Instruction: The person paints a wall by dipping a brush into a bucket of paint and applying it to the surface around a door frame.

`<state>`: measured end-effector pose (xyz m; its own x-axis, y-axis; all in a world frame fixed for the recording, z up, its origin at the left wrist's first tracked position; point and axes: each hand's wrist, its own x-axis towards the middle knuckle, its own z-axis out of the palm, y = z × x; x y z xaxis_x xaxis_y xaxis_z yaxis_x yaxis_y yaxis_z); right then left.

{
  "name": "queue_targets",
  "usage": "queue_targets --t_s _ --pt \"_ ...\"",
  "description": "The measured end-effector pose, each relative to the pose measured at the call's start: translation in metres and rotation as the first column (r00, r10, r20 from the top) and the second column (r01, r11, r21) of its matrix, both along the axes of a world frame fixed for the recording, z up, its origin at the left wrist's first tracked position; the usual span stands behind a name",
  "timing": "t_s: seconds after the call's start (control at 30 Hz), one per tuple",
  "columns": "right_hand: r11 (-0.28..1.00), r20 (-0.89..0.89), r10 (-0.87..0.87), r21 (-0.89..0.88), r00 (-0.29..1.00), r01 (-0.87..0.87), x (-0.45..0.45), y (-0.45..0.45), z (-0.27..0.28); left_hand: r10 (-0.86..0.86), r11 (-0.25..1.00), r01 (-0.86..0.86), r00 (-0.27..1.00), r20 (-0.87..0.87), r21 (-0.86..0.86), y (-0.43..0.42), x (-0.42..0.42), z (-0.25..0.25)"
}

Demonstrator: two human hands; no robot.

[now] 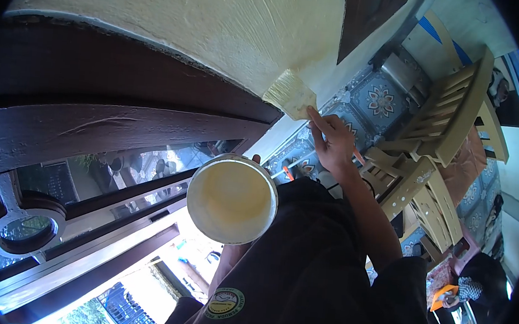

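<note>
The left grip (pixel 256 158), mostly hidden, holds the bucket (pixel 232 200). Right of the bucket, the right grip (pixel 335 144) clasps the brush (pixel 291 95), which projects beyond the fingertips (pixel 311 112).

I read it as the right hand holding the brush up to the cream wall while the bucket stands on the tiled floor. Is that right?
Not quite: the bucket is not standing on the tiled floor; the head view shows the left hand holding it up. The right hand does hold the brush up to the cream wall.
</note>
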<state>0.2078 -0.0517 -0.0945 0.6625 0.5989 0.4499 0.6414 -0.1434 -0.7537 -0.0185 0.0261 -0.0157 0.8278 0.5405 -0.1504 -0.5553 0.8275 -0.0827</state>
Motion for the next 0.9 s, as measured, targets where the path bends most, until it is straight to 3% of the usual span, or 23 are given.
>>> queue_targets --t_s 0.13,0.2,0.23,0.3,0.33,0.4,0.5,0.67,0.73,0.83,0.9 --pt "0.993 -0.029 0.02 0.118 0.999 -0.016 -0.001 -0.004 0.022 0.005 1.0 -0.005 0.999 -0.051 0.009 -0.003 0.003 0.001" --pt "0.966 -0.004 -0.003 0.257 1.0 0.003 0.002 0.011 0.059 -0.106 0.972 0.076 0.986 0.13 0.22 0.0 0.008 -0.01" --pt "0.95 0.011 -0.007 0.311 1.0 0.003 0.004 0.017 0.077 -0.111 0.972 0.081 0.986 0.128 0.219 -0.002 0.009 -0.004" --pt "0.94 0.053 -0.006 0.341 0.999 -0.012 0.006 0.032 0.093 -0.034 0.999 0.034 0.999 0.001 -0.001 -0.009 0.009 0.015" --pt "0.929 0.098 -0.003 0.369 0.995 -0.034 0.006 0.038 0.096 -0.037 0.999 0.037 0.999 0.0 -0.001 -0.008 -0.003 0.005" --pt "0.955 0.092 -0.004 0.295 0.996 -0.023 0.0 0.045 0.078 0.098 0.995 -0.091 0.95 -0.295 0.037 -0.004 -0.019 -0.013" --pt "0.981 0.132 -0.059 0.192 0.99 0.033 -0.005 0.047 0.034 0.049 0.999 -0.05 0.988 -0.143 -0.004 -0.009 -0.012 -0.001" --pt "0.998 0.07 -0.05 -0.021 0.996 0.051 -0.011 0.012 -0.01 0.033 0.998 -0.039 0.992 -0.122 -0.05 -0.011 -0.013 0.003" --pt "0.997 -0.006 -0.025 0.079 1.0 0.025 -0.012 0.002 -0.016 0.022 0.998 -0.028 0.996 -0.091 -0.061 -0.01 -0.012 0.002" --pt "0.973 -0.036 -0.032 0.229 0.999 0.039 -0.008 0.008 0.027 -0.019 1.0 0.017 0.997 -0.071 -0.027 -0.009 -0.013 0.004" --pt "0.947 -0.012 -0.043 0.319 0.999 0.045 -0.002 0.023 0.075 0.05 0.999 -0.052 0.979 -0.197 -0.005 -0.012 -0.011 0.003"
